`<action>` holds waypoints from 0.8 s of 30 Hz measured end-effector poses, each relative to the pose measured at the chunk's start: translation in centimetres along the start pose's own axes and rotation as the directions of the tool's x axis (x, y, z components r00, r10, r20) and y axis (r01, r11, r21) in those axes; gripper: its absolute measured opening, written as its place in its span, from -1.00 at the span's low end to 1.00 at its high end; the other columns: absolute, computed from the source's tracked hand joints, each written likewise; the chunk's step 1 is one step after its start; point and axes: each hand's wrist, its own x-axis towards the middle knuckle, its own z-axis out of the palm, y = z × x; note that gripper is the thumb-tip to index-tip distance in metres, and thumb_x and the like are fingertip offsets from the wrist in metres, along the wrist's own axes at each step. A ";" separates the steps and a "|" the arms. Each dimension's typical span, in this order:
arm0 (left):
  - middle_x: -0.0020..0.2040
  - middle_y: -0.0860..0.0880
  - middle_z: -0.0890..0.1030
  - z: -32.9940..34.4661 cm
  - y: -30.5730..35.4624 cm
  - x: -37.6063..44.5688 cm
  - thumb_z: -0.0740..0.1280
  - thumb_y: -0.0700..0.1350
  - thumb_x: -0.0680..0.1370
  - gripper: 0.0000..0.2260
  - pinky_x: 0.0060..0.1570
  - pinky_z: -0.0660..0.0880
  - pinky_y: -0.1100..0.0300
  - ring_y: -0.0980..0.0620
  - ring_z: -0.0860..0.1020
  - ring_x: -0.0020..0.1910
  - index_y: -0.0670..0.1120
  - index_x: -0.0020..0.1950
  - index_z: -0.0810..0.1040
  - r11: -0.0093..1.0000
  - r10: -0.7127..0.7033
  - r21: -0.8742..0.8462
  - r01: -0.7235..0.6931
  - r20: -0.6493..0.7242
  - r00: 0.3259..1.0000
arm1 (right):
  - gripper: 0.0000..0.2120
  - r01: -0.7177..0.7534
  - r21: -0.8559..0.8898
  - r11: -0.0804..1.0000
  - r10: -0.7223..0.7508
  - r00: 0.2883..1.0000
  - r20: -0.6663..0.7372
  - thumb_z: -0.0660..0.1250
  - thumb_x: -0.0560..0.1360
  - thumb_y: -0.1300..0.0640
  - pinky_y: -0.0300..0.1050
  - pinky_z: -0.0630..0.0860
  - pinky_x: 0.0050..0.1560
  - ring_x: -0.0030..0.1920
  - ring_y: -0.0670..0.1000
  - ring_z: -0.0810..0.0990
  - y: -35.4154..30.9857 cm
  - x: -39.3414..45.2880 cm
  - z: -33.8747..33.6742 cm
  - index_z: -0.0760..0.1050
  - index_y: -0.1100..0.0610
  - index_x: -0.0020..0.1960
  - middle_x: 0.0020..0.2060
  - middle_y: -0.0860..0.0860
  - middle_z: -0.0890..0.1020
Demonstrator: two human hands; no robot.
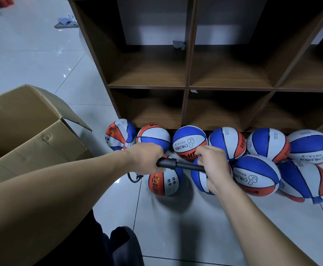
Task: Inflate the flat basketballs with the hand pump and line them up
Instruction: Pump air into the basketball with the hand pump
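A black hand pump [178, 164] lies level between my hands. My left hand [145, 157] grips its thicker barrel end, and my right hand [213, 166] grips the thin rod end. A black hose [133, 177] loops down from under my left hand. Right below the pump sit an orange and white basketball [163, 182] and a blue and white ball [200, 180], partly hidden by my right hand. Several red, white and blue basketballs line the foot of the shelf, among them one marked CHILDREN [189, 143]. The far right front ball [304, 181] looks dented.
A brown cubby shelf [185, 86] stands behind the balls. An open cardboard box [28, 131] sits on the white tiled floor at the left. My dark trouser knee [118, 244] shows at the bottom. Cloths [65, 23] lie on the floor far back.
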 end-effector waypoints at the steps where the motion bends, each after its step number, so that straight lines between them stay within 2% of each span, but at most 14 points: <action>1: -0.38 0.02 0.48 -0.1 0.2 0.0 0.37 0.18 0.60 -0.62 -0.39 0.34 0.12 0.02 0.42 -0.41 -0.01 -0.29 0.43 1.000 0.004 0.010 -0.004 -0.005 1.000 | -0.56 0.010 0.004 1.000 -0.010 1.000 -0.010 0.29 0.44 0.33 0.02 0.00 -0.24 -0.31 0.09 0.06 0.1 -0.1 0.3 0.07 0.01 -0.36 -0.38 0.07 0.09; 4: -0.37 0.04 0.47 -0.2 0.8 0.0 0.37 0.19 0.62 -0.61 -0.37 0.32 0.12 0.04 0.42 -0.40 0.01 -0.29 0.39 1.000 0.021 0.017 -0.020 -0.015 1.000 | -0.57 0.042 0.013 0.999 -0.042 0.999 -0.025 0.29 0.45 0.34 0.00 0.02 -0.25 -0.27 0.11 0.06 0.4 -0.5 1.4 0.07 0.05 -0.32 -0.32 0.13 0.07; 7: -0.37 0.06 0.47 -0.4 1.1 0.1 0.37 0.18 0.61 -0.62 -0.36 0.35 0.12 0.05 0.44 -0.40 0.03 -0.29 0.40 0.999 0.043 0.016 -0.043 -0.014 0.999 | -0.51 0.038 0.007 0.999 -0.037 0.999 -0.035 0.29 0.48 0.34 -0.07 0.09 -0.32 -0.35 0.04 0.11 0.6 -1.0 2.3 0.15 0.03 -0.48 -0.42 0.03 0.13; 10: -0.34 0.07 0.48 -0.3 1.4 0.4 0.38 0.20 0.61 -0.66 -0.28 0.46 0.09 0.06 0.47 -0.36 0.04 -0.24 0.46 0.998 0.065 0.021 -0.064 -0.018 0.998 | -0.57 0.035 0.023 0.999 -0.034 0.999 -0.039 0.29 0.45 0.32 0.07 0.05 -0.20 -0.26 0.11 0.07 0.7 -1.2 3.1 0.10 0.04 -0.39 -0.31 0.14 0.09; 14: -0.34 0.08 0.47 0.0 2.1 0.5 0.38 0.19 0.62 -0.62 -0.24 0.48 0.08 0.08 0.44 -0.37 0.04 -0.28 0.38 0.997 0.074 0.015 -0.074 -0.035 0.997 | -0.68 0.035 0.029 0.999 -0.034 0.999 -0.040 0.28 0.39 0.28 0.14 0.07 -0.19 -0.21 0.15 0.07 1.1 -1.3 3.8 0.11 0.18 -0.29 -0.24 0.20 0.09; 17: -0.32 0.07 0.49 0.0 2.3 0.5 0.38 0.19 0.61 -0.63 -0.24 0.48 0.08 0.07 0.45 -0.35 0.05 -0.27 0.37 0.997 0.072 0.014 -0.072 -0.036 0.997 | -0.71 0.030 0.047 0.998 -0.029 0.999 -0.031 0.28 0.40 0.30 0.03 0.10 -0.25 -0.21 0.16 0.07 1.5 -1.1 3.8 0.14 0.24 -0.27 -0.24 0.20 0.09; 20: -0.33 0.07 0.49 -0.2 2.2 0.5 0.37 0.18 0.62 -0.63 -0.23 0.51 0.06 0.06 0.46 -0.36 0.05 -0.28 0.38 0.996 0.085 0.017 -0.085 -0.018 0.996 | -0.68 0.026 0.050 0.998 -0.025 0.999 -0.023 0.28 0.41 0.30 0.01 0.11 -0.25 -0.20 0.16 0.08 1.7 -0.9 3.7 0.11 0.18 -0.28 -0.24 0.18 0.08; 22: -0.32 0.06 0.50 -0.4 2.3 0.6 0.36 0.18 0.63 -0.65 -0.21 0.55 0.03 0.05 0.48 -0.34 0.04 -0.26 0.44 0.995 0.094 0.015 -0.094 -0.009 0.995 | -0.64 0.024 0.047 0.999 -0.024 1.000 -0.008 0.28 0.42 0.32 0.05 0.08 -0.23 -0.21 0.14 0.07 1.7 -0.7 3.6 0.07 0.13 -0.28 -0.25 0.17 0.08; 24: -0.29 0.05 0.54 -0.3 2.3 0.6 0.35 0.20 0.62 -0.70 -0.16 0.61 -0.02 -0.01 0.54 -0.29 0.02 -0.17 0.54 0.996 0.094 0.003 -0.094 0.006 0.996 | -0.64 0.021 0.044 0.999 -0.022 1.000 0.015 0.28 0.43 0.33 -0.01 0.09 -0.27 -0.22 0.14 0.07 1.8 -0.6 3.2 0.08 0.15 -0.28 -0.26 0.18 0.08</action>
